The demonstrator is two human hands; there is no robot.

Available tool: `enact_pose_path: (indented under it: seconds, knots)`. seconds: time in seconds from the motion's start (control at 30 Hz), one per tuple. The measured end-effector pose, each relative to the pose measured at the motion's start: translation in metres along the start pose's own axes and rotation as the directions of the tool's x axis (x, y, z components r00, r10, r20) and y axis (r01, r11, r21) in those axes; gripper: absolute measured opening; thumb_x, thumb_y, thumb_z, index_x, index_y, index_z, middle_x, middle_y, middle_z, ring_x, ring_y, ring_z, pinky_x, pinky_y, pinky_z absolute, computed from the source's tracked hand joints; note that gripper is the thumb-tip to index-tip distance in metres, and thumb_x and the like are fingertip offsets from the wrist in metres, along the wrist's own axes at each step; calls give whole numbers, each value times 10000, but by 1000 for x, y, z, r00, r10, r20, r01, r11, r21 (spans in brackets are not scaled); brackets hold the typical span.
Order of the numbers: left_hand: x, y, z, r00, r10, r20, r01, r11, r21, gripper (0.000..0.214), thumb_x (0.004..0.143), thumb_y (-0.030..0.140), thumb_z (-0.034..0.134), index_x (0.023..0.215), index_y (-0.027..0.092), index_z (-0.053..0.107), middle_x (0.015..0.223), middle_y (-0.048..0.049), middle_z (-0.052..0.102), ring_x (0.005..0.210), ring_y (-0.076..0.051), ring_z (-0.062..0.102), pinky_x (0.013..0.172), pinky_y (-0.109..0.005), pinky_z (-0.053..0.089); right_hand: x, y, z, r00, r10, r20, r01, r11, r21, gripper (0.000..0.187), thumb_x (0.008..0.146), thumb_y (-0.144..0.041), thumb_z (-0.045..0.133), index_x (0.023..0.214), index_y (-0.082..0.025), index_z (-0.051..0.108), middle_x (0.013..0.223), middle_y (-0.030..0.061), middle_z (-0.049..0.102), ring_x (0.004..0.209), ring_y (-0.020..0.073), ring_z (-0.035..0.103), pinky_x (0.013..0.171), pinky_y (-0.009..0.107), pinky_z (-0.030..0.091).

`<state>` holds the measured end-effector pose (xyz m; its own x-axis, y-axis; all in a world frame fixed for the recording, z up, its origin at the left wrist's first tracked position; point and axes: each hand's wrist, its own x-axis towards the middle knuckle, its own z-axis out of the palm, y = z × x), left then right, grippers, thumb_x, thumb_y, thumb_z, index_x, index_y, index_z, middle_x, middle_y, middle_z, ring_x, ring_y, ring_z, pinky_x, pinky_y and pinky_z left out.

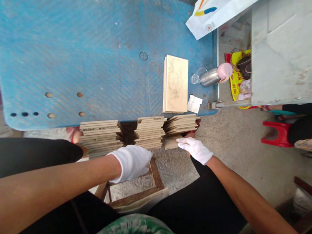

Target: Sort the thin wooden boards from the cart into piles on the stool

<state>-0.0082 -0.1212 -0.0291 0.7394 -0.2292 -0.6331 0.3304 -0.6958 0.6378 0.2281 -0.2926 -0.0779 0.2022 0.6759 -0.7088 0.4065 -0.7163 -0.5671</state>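
Note:
My left hand (pixel 132 163), in a white glove, hangs just on the near side of the middle stack of thin boards (pixel 150 132). Its fingers bend downward and are mostly hidden, so their grip does not show. My right hand (pixel 196 150), gloved too, reaches to the right stack of boards (pixel 181 123). Its outstretched fingers lie on the end of a pale board (pixel 172 141) at that stack's near side. Left of my left hand is another stack of boards (pixel 101 134), partly covered by my forearm.
A few flat panels (pixel 176 85) lie piled on the blue table (pixel 101 55). Near them are a steel bottle with a pink cap (pixel 215 74), a white paper scrap (pixel 194 104) and a white bag (pixel 213 14). Below is a wooden stool frame (pixel 157 173); a red stool (pixel 277 134) stands right.

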Motion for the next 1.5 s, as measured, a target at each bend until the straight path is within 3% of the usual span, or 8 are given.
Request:
enact_pose_path:
  seconds: [0.37, 0.57, 0.77, 1.0, 1.07, 1.17, 1.37, 1.5]
  knots:
    - [-1, 2, -4, 1000, -13, 9, 13, 1000, 4, 354, 842, 247, 512, 1089, 36, 651, 996, -212, 691, 919, -372, 667, 806, -471, 522, 19, 22, -12, 998, 58, 31, -59, 998, -1, 363, 831, -421, 595, 1097, -190, 681, 1131, 46, 681, 1085, 199, 612, 1017, 338, 409]
    - [-1, 2, -5, 1000, -6, 13, 6, 1000, -3, 378, 840, 228, 523, 1131, 14, 635, 1030, -232, 681, 962, -387, 653, 838, -479, 511, 29, 33, -18, 967, 104, -232, -132, 986, -107, 313, 866, -396, 541, 1024, -175, 696, 1059, 71, 700, 1016, 214, 632, 960, 351, 448]
    - [-3, 3, -7, 1000, -2, 2, 2, 1000, 18, 373, 821, 207, 528, 1116, 7, 637, 1035, -234, 678, 973, -391, 648, 850, -475, 511, 19, 24, -12, 908, 22, -419, -113, 975, -193, 205, 849, -360, 553, 889, -235, 710, 1042, 45, 698, 1065, 222, 600, 1029, 368, 398]
    - [-4, 5, -8, 1000, -21, -11, 21, 998, 65, 331, 831, 225, 499, 1049, 41, 667, 993, -218, 691, 905, -373, 671, 787, -468, 537, 11, -22, -22, 818, -61, -571, -33, 988, -152, 386, 874, -539, 465, 997, -261, 703, 936, 18, 711, 864, 201, 667, 867, 336, 509]
    - [-5, 5, -8, 1000, -20, -22, 21, 998, 65, 320, 810, 211, 518, 1033, 42, 673, 984, -220, 692, 907, -367, 673, 794, -455, 537, 19, -44, -27, 785, -72, -615, -43, 985, -170, 439, 875, -569, 443, 1026, -239, 690, 972, 36, 702, 918, 207, 653, 908, 337, 484]
    - [-5, 5, -6, 1000, -13, -28, 15, 997, 75, 312, 782, 199, 540, 1008, 35, 680, 985, -232, 688, 916, -365, 670, 802, -443, 533, 42, -79, -31, 745, -18, -667, -174, 960, -221, 526, 833, -592, 507, 1146, -187, 629, 1146, 98, 644, 1090, 249, 584, 997, 370, 417]
    - [-3, 4, -4, 995, -41, -93, 46, 998, 52, 285, 749, 183, 569, 971, 48, 686, 927, -229, 696, 862, -339, 682, 769, -412, 537, 99, -119, -16, 812, 16, -584, -285, 884, -372, 1108, 672, -751, 568, 1472, -86, 188, 1474, 211, 297, 1357, 341, 280, 1083, 464, 284]
    - [-5, 2, -10, 996, -38, -84, 40, 999, 23, 322, 783, 236, 565, 1014, 40, 673, 937, -222, 698, 909, -344, 673, 810, -419, 530, 125, -127, -6, 806, 150, -573, -405, 846, -347, 1248, 620, -809, 547, 1489, -60, 57, 1473, 287, 209, 1358, 404, 233, 1048, 511, 290]
